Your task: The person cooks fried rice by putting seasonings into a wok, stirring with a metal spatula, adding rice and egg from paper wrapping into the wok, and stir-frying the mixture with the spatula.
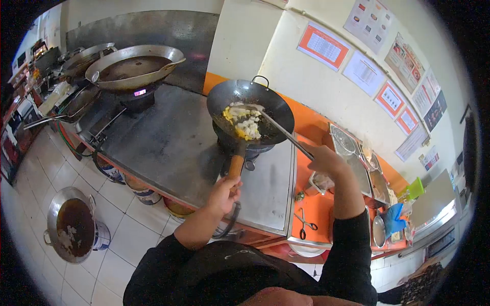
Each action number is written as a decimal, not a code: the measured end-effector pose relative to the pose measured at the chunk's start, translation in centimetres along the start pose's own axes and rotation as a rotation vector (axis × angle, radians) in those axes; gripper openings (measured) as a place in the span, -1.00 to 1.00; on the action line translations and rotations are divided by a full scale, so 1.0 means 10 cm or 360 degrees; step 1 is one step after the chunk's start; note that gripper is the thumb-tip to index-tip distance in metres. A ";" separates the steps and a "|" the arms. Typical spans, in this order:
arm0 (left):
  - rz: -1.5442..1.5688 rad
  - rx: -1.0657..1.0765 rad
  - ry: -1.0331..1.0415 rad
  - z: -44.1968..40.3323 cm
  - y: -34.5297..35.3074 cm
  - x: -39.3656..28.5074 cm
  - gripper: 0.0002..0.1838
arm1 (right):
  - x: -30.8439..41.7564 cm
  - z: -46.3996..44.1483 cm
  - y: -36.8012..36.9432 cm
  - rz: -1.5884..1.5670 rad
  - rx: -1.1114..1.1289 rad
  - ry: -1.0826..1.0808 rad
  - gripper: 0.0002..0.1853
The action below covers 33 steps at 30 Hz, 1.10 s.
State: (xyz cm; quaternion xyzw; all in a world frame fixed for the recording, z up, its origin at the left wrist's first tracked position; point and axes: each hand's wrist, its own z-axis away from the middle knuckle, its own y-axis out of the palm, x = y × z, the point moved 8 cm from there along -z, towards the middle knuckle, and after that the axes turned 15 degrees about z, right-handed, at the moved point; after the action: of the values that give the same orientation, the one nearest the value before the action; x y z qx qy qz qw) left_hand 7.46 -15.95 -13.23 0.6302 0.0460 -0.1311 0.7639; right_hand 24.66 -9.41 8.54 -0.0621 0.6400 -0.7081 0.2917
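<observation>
A dark wok (275, 109) sits on a burner at the back of the metal counter. Its wooden handle (236, 166) points toward me, and my left hand (224, 196) is closed around the end of it. My right hand (322, 160) grips the long metal shaft of a wok spatula (286, 133). The spatula's blade rests inside the wok, at the far side of the food. Yellow and white scrambled egg (247, 127) lies in the wok's middle, partly under the blade.
A large wok of dark oil (135, 69) stands on the stove at left. Another oil-filled pan (74, 229) is low over the floor tiles. Scissors (304, 224) and a small clear container (321, 182) lie on the orange counter at right, near metal trays (357, 173).
</observation>
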 end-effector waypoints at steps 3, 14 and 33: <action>0.0002 0.0000 0.0006 -0.01 -0.01 0.00 -0.73 | 0.09 -0.14 0.17 0.0008 -0.0093 0.0099 -0.21; -0.0026 0.0010 0.0041 0.02 0.02 -0.01 -0.76 | 0.08 0.19 0.13 -0.0185 0.0162 0.0191 -0.26; -0.0056 -0.0044 0.0078 0.05 0.07 0.11 -0.73 | -0.09 0.16 0.27 -0.0112 0.0010 0.0149 -0.29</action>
State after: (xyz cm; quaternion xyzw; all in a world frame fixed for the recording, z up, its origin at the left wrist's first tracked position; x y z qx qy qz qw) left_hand 8.70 -16.47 -12.69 0.6217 0.0777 -0.1284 0.7688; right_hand 27.00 -10.43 6.56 -0.0505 0.6482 -0.7220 0.2367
